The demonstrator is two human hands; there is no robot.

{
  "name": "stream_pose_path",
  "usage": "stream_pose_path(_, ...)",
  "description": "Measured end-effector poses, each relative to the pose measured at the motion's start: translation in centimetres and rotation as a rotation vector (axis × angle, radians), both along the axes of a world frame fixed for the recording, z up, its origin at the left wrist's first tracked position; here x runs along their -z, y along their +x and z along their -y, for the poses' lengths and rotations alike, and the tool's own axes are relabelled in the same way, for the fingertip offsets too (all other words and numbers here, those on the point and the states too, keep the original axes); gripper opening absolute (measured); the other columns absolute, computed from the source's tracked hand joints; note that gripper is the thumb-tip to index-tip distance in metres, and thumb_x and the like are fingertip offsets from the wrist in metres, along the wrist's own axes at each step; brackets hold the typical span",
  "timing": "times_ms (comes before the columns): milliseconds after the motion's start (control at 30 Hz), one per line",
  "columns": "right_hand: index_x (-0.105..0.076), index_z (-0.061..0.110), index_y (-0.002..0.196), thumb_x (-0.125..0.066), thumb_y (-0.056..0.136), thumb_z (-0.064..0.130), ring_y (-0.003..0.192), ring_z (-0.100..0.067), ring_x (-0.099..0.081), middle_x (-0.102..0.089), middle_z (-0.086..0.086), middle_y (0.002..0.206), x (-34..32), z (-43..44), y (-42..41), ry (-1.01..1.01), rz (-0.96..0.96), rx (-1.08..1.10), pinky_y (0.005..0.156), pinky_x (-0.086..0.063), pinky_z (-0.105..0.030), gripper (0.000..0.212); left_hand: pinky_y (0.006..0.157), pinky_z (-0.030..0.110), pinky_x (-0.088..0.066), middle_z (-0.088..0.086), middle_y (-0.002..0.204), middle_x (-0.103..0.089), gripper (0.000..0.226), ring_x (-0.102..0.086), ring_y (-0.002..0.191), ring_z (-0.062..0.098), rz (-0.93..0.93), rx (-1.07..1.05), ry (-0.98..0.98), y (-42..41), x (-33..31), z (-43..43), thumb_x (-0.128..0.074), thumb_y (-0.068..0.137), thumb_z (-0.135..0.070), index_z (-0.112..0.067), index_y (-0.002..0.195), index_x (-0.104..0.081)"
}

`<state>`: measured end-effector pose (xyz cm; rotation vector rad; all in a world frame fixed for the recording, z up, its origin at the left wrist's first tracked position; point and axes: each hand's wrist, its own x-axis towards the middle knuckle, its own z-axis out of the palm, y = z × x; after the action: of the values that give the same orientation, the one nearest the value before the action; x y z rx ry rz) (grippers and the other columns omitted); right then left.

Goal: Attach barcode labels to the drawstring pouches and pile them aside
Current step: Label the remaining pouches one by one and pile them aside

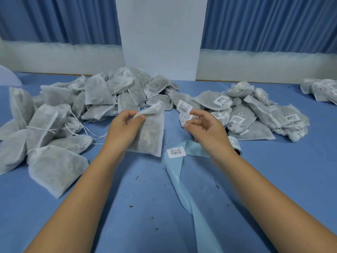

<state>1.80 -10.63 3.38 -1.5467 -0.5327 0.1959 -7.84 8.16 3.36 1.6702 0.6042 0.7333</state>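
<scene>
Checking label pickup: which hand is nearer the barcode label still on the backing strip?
Right. The right hand hovers just above and right of the label; the left hand is farther left, holding a pouch.

Viewpoint: your single head camera, above the blue surface (pixel 273 179).
Facing: forward and down, toward the curtained wall (pixel 264 24).
Closeness: near; your forearms enter from the bottom edge.
Lens: wide, edges bowed.
Shared ground: none, as you have one view only.

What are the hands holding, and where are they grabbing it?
The left hand pinches a drawstring pouch by its top edge. The right hand seems to pinch a barcode label at its fingertips, though it's blurry.
</scene>
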Motion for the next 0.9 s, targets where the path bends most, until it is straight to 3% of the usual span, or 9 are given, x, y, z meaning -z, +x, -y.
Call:
stream_pose_path(67, -0.057, 0.030, 0.119, -0.071, 0.087, 0.008, 0.078, -0.005, -0.062, -0.070, 0.004, 0.103, -0.8, -1.0, 0.5, 0.021, 0.023, -0.034, 0.062, -0.045, -0.012, 0.042, 0.063, 0.024, -0.041, -0.011, 0.081, -0.066, 0.010, -0.058, 0.070, 0.005, 0.012, 0.035, -0.039, -0.1, -0.1, 0.0, -0.066, 0.091, -0.029, -0.030, 0.080, -0.066)
stream_pose_path(167, -0.048, 0.031, 0.131, -0.069, 0.087, 0.005, 0.105, -0.011, -0.064, -0.069, 0.005, 0.114, -1.2, -2.2, 1.0, 0.014, 0.032, -0.104, 0.088, -0.051, -0.022, 0.055, 0.057, 0.019, -0.040, -0.019, 0.066, -0.064, 0.013, -0.057, 0.058, -0.003, 0.026, 0.081, -0.062, -0.1, -0.1, 0.3, -0.066, 0.090, -0.026, -0.029, 0.077, -0.067)
stream_pose_path(233, -0.047, 0.030, 0.132, -0.070, 0.086, 0.003, 0.109, -0.010, -0.063, -0.071, 0.006, 0.111, -1.1, -2.7, 1.0, 0.008, 0.036, -0.139, 0.094, -0.050, -0.025, 0.058, 0.053, 0.017, -0.039, -0.018, 0.065, -0.064, 0.014, -0.056, 0.056, -0.004, 0.026, 0.095, -0.058, -0.1, -0.1, 0.5, -0.065, 0.090, -0.024, -0.029, 0.077, -0.067)
stream_pose_path(333, -0.053, 0.028, 0.124, -0.070, 0.086, 0.002, 0.086, -0.003, -0.066, -0.075, 0.012, 0.089, -1.0, -3.1, 0.9, 0.023, 0.014, -0.151, 0.074, -0.054, -0.020, 0.049, 0.049, 0.012, -0.039, -0.016, 0.067, -0.064, 0.014, -0.056, 0.056, -0.003, 0.026, 0.108, -0.060, 0.0, -0.1, 0.5, -0.065, 0.090, -0.022, -0.028, 0.077, -0.068)
stream_pose_path(433, -0.059, 0.026, 0.117, -0.070, 0.086, 0.007, 0.074, -0.004, -0.066, -0.075, 0.005, 0.082, -0.7, -2.9, 0.8, 0.010, -0.029, -0.145, 0.060, -0.051, -0.018, 0.039, 0.047, 0.010, -0.038, -0.016, 0.066, -0.064, 0.013, -0.056, 0.055, -0.003, 0.014, 0.099, -0.051, 0.0, 0.0, 0.6, -0.065, 0.089, -0.023, -0.028, 0.077, -0.067)
stream_pose_path(567, -0.060, 0.023, 0.121, -0.071, 0.085, 0.010, 0.070, -0.005, -0.068, -0.075, 0.004, 0.081, -0.5, -2.7, 0.7, 0.013, -0.109, -0.146, 0.056, -0.049, -0.016, 0.040, 0.053, 0.018, -0.039, -0.011, 0.076, -0.066, 0.009, -0.057, 0.061, 0.000, -0.008, 0.068, -0.019, 0.1, 0.1, 0.8, -0.065, 0.090, -0.026, -0.029, 0.082, -0.068)
stream_pose_path(667, -0.060, 0.022, 0.118, -0.068, 0.086, 0.008, 0.067, -0.007, -0.068, -0.075, 0.001, 0.080, -0.6, -2.6, 0.8, 0.082, -0.210, -0.165, 0.056, -0.051, -0.019, 0.036, 0.050, 0.017, -0.038, -0.011, 0.077, -0.065, 0.009, -0.055, 0.057, -0.003, -0.008, 0.058, -0.013, 0.1, 0.2, 0.9, -0.065, 0.090, -0.026, -0.029, 0.083, -0.067)
stream_pose_path(800, -0.058, 0.022, 0.121, -0.076, 0.082, 0.013, 0.071, -0.007, -0.069, -0.075, 0.002, 0.081, -0.7, -2.5, 0.5, 0.038, -0.142, -0.161, 0.057, -0.051, -0.018, 0.044, 0.055, 0.022, -0.038, -0.008, 0.082, -0.066, 0.004, -0.056, 0.067, 0.007, -0.018, 0.058, 0.010, 0.2, 0.3, 1.0, -0.065, 0.091, -0.028, -0.027, 0.089, -0.068)
stream_pose_path(900, -0.057, 0.022, 0.122, -0.076, 0.082, 0.011, 0.065, -0.005, -0.065, -0.074, 0.004, 0.077, -0.9, -2.4, 0.3, -0.002, -0.101, -0.138, 0.054, -0.048, -0.016, 0.046, 0.057, 0.019, -0.041, -0.007, 0.080, -0.067, 0.002, -0.057, 0.067, 0.007, -0.012, 0.036, 0.041, 0.2, 0.4, 1.0, -0.067, 0.090, -0.027, -0.026, 0.089, -0.068)
